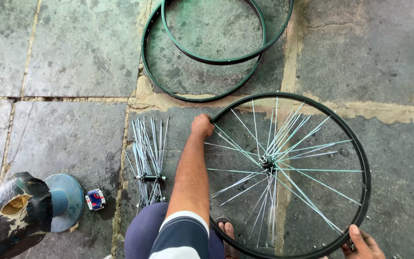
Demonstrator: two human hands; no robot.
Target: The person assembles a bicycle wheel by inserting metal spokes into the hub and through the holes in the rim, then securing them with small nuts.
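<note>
Your black round metal bicycle rim (360,144), laced with thin silver spokes, lies flat on the grey stone floor (73,57). Those loose spokes could slip from the rim if it twists. Your left hand (202,125) is closed on its upper-left edge; your right hand (362,243) clasps its lower-right edge.

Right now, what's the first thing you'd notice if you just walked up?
A big black bicycle wheel lying on the stone floor, thin spokes fanning from its hub. The left hand grips its far rim and the right hand its near rim. Two green rims lie beyond, loose spokes to the left.
</note>
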